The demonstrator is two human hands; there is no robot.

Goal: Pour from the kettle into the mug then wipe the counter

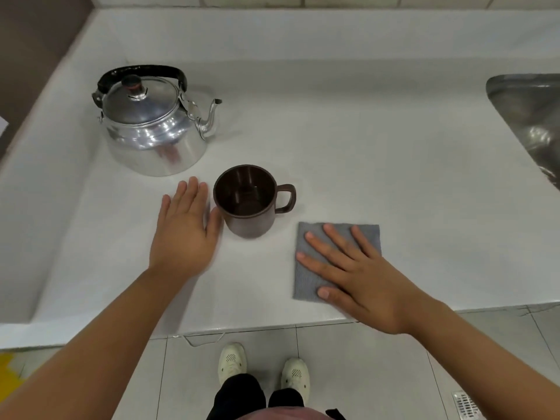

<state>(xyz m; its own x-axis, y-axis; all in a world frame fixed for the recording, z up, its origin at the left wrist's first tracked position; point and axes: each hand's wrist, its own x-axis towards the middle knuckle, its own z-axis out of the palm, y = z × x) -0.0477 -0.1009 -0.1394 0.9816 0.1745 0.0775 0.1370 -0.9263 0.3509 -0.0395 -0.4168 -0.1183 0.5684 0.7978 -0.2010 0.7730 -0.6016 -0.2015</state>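
Beside the left hand [185, 234], open flat, holding nothing: brown mug [247, 201], thumb steadying its wall. Beyond: kettle [151, 125], unlifted. Under the right hand [354, 268], spread flat: grey cloth [309, 277] pressed to desk [363, 162], ready for wiping.

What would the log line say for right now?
left hand open beside mug | right hand flat on cloth | kettle untouched

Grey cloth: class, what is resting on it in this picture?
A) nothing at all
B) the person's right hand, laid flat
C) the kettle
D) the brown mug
B: the right hand lies open and flat on the grey cloth, while the kettle and brown mug stand apart on the counter.
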